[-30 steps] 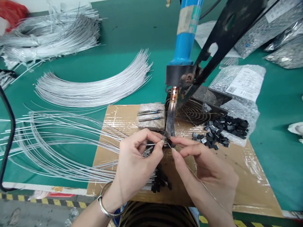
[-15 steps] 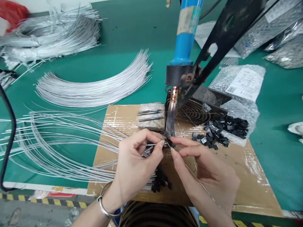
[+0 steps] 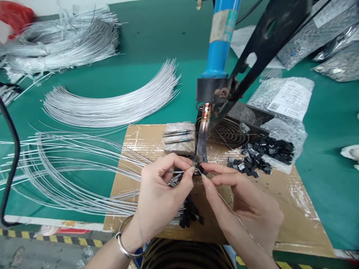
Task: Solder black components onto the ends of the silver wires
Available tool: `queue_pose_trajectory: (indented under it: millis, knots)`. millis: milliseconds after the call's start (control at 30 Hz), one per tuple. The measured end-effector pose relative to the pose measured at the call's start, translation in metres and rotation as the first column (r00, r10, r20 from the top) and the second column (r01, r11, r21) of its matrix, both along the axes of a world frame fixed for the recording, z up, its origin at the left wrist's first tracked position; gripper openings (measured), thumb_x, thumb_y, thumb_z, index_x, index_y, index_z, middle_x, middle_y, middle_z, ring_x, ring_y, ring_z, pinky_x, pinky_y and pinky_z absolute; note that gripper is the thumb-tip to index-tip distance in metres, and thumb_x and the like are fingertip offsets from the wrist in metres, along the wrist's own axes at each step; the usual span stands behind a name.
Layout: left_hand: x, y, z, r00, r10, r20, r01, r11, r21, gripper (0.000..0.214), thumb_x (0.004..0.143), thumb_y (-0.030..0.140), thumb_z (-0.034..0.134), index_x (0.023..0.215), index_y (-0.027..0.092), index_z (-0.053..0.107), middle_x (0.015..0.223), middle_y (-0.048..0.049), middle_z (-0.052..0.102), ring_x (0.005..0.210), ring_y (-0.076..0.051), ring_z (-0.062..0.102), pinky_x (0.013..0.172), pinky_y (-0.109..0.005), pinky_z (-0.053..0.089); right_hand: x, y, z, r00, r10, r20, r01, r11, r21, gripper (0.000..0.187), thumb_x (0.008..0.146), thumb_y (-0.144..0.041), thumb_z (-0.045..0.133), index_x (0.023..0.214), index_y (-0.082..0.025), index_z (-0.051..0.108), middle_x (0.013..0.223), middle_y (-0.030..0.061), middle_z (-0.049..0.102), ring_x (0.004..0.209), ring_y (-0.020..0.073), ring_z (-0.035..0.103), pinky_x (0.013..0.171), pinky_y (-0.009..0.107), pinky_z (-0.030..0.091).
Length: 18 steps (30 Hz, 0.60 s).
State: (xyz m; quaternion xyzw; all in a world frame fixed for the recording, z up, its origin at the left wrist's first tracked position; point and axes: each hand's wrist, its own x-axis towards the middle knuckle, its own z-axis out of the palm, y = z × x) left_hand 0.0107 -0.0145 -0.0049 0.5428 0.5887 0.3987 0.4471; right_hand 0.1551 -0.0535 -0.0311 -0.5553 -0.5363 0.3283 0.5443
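Under the tip of a blue-handled soldering iron [image 3: 202, 142], fixed upright in a black bracket, my two hands meet. My left hand [image 3: 165, 186] is closed in a pinch on a thin wire [image 3: 177, 172]; the part at its fingertips is too small to make out. My right hand [image 3: 244, 198] pinches a strand of solder wire [image 3: 220, 192], which runs back across the palm towards the wrist. Its end points at the iron's tip. Below my fingers lie wires with black ends [image 3: 190, 215], partly hidden by my left hand.
A cardboard sheet [image 3: 280, 209] covers the green table [image 3: 157, 48]. Left are loose white wires [image 3: 84, 186] and a wire bundle [image 3: 112, 104]. A sponge block [image 3: 179, 145] with metal rods sits behind my left hand; black pieces [image 3: 258, 153] and a plastic bag [image 3: 291, 97] lie right.
Almost nothing differs. Both hands keep their pinch at the iron's tip, with my right hand shifted very slightly left.
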Motion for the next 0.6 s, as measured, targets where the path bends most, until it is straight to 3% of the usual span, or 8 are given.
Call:
queue_pose_trajectory:
  millis: [600]
  knots:
    - [-0.0006,0.0008,0.0003,0.999,-0.002,-0.033,0.002,1.0,-0.009,0.013,0.083,0.01,0.07,0.072,0.018,0.07,0.084,-0.0029,0.078,0.076,-0.016,0.07,0.062,-0.023,0.05,0.0016,0.0004,-0.0008,1.0,0.007,0.031,-0.007,1.0,0.012,0.022,0.087,-0.004,0.073,0.091,-0.026,0.073,0.107,0.0055,0.08,0.1,0.0239,0.078,0.086,0.037,0.064]
